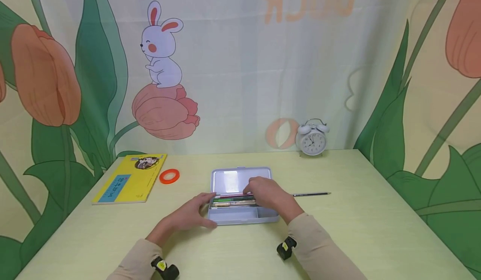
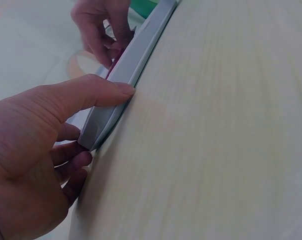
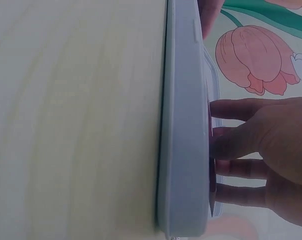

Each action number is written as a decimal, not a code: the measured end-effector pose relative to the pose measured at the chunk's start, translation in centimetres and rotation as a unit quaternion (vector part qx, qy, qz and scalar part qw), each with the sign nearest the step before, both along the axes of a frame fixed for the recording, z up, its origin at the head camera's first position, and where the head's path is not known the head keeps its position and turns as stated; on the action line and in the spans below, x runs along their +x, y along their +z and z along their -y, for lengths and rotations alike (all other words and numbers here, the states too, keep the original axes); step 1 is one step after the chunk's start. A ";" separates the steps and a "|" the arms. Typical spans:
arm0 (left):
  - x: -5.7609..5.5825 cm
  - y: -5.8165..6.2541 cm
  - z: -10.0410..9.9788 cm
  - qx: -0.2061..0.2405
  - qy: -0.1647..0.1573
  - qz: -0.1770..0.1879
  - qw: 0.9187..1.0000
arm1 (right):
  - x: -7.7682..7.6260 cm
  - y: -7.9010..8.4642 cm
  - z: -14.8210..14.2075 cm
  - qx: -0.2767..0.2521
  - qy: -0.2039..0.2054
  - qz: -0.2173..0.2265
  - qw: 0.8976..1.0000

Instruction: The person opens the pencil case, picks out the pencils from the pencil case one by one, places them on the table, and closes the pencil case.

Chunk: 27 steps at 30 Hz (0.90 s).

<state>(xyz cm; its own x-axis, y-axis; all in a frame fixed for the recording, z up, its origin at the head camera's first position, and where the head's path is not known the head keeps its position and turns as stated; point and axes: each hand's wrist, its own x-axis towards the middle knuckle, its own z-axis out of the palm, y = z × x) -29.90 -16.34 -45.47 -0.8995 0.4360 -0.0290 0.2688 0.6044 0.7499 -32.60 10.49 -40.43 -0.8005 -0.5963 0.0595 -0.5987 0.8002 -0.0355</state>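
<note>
A pale pencil case (image 1: 233,216) lies with its lid (image 1: 240,175) raised at the back. Several pens and pencils (image 1: 233,203) lie lengthwise inside, beside small compartments at the front. My left hand (image 1: 189,213) holds the case at its left end, the thumb (image 2: 111,93) against the front wall and the other fingers around the corner. Over the case's right half, my right hand (image 1: 267,194) reaches down and pinches a slim dark-red pencil (image 3: 211,185), its fingertips partly hidden behind the front wall in the right wrist view.
A dark pencil (image 1: 312,194) lies on the table right of the case. A yellow book (image 1: 131,179) and an orange tape ring (image 1: 169,176) are at the left. At the back right stands a white alarm clock (image 1: 312,140), before a printed curtain (image 1: 233,83).
</note>
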 end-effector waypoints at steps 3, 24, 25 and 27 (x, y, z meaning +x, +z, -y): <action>0.0 0.0 0.0 -0.002 0.001 -0.001 1.000 | 0.0 -0.1 -0.1 0.007 0.008 -0.006 1.000; 0.4 0.2 -0.1 0.010 0.010 0.009 1.000 | 0.1 0.1 -0.1 -0.009 0.017 0.021 1.000; 0.4 0.2 -0.2 0.013 0.012 0.010 1.000 | 0.1 0.1 -0.1 -0.009 0.018 0.020 1.000; 0.4 0.2 -0.1 0.018 0.013 0.013 1.000 | 0.2 0.2 -0.1 -0.007 0.020 0.017 1.000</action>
<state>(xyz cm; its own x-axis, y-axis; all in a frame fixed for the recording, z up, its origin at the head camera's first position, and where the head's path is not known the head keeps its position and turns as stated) -29.53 -16.20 -45.25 -0.9098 0.4133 -0.0370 0.2335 0.5835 0.7778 -32.44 10.60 -40.26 -0.7773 -0.6278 0.0419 -0.6291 0.7744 -0.0673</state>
